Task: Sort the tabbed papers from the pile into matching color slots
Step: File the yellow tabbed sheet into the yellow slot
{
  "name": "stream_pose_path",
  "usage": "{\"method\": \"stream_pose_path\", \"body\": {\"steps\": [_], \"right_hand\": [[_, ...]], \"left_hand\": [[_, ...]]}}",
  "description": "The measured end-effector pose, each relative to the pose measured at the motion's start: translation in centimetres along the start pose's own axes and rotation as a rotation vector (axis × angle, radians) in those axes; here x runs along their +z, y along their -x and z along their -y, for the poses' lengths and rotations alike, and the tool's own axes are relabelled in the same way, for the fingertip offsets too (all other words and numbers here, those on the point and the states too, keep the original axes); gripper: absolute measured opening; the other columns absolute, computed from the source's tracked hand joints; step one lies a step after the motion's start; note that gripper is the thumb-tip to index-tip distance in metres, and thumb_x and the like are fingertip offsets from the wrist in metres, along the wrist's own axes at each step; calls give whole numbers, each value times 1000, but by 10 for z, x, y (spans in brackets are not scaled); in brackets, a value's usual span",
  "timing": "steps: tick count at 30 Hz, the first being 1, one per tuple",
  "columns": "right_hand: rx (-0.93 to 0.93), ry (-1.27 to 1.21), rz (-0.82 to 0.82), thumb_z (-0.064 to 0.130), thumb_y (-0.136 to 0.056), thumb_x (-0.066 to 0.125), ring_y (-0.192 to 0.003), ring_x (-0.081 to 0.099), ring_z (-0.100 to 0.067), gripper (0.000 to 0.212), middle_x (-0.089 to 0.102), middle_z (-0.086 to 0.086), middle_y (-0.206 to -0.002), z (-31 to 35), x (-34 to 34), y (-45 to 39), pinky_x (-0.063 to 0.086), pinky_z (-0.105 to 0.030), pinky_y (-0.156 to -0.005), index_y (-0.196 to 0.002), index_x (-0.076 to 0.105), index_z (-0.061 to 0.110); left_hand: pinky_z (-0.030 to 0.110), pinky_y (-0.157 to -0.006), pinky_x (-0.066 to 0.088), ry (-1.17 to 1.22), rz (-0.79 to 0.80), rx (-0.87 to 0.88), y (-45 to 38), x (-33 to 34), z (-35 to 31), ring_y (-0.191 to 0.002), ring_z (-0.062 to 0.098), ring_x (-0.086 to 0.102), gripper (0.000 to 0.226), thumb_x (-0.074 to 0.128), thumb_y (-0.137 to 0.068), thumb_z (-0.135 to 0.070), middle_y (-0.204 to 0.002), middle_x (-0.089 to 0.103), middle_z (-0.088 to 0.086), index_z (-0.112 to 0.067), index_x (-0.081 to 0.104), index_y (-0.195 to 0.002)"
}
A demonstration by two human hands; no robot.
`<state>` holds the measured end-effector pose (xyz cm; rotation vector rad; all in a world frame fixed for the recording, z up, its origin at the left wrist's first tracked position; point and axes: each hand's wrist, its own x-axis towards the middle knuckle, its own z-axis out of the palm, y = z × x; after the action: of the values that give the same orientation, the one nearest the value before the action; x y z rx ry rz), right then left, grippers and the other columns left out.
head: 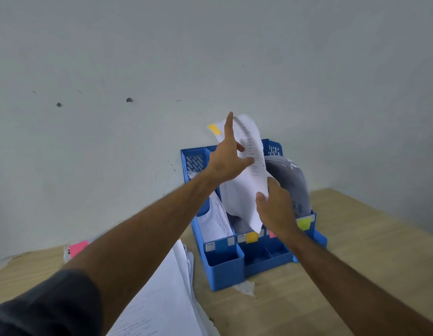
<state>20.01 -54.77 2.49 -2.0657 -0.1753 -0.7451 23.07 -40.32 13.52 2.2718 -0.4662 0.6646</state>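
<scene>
Both hands are on one sheet [244, 180] with a yellow tab [215, 129]: your left hand [226, 163] pinches its upper part between thumb and fingers, forefinger pointing up, while your right hand [276, 209] steadies the lower right edge with loose fingers. It stands nearly upright, long axis up and down, lower end already dipping into the blue organizer [225, 267] directly above the yellow-labelled slot [252, 237], so the move left is straight down. Your pile [167, 299] lies near left on the counter [344, 251].
</scene>
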Motion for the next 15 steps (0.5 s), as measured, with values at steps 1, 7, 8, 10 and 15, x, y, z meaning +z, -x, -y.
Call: {"method": "stream_pose_path", "body": {"steps": [1, 7, 8, 10, 15], "right_hand": [[-18, 13, -5, 15, -100, 56, -115, 65, -29, 38, 64, -7, -134, 1, 3, -1, 60, -40, -90, -138, 55, 13], [-120, 127, 19, 23, -94, 68, -113, 65, -25, 39, 66, -5, -128, 2, 11, 3, 58, -35, -93, -131, 60, 11], [-134, 127, 20, 27, -94, 68, -110, 66, -23, 40, 68, -3, -124, 1, 11, 5, 57, -32, -91, -130, 61, 12], [-133, 147, 12, 29, -94, 64, -91, 67, -19, 27, 70, 0, -106, 1, 9, 8, 59, -30, -76, -118, 64, 14], [-22, 323, 93, 21, -98, 50, -58, 51, -17, 19, 51, 1, -68, -5, 3, 7, 31, -23, -48, -80, 50, 15]], "left_hand": [[44, -87, 61, -8, -34, 49, -3, -2, 0, -92, 17, 70, 131, 84, -82, -26, -106, 71, 0, -38, -22, -157], [52, -90, 57, -162, 43, 53, -10, -14, 8, -91, 16, 69, 69, 74, -90, -38, -106, 67, -8, -42, 31, -143], [53, -94, 54, -188, 56, 36, -7, -15, 8, -91, 15, 68, 50, 69, -93, -41, -105, 65, -11, -38, 42, -134], [54, -103, 47, -260, 89, 6, 0, -16, 9, -97, 15, 65, 29, 60, -99, -41, -107, 62, -13, -30, 52, -125], [68, -115, 18, -509, 337, -112, 16, -12, 9, -130, 31, 52, 44, 41, -104, -53, -134, 63, 2, -22, 45, -136]]}}
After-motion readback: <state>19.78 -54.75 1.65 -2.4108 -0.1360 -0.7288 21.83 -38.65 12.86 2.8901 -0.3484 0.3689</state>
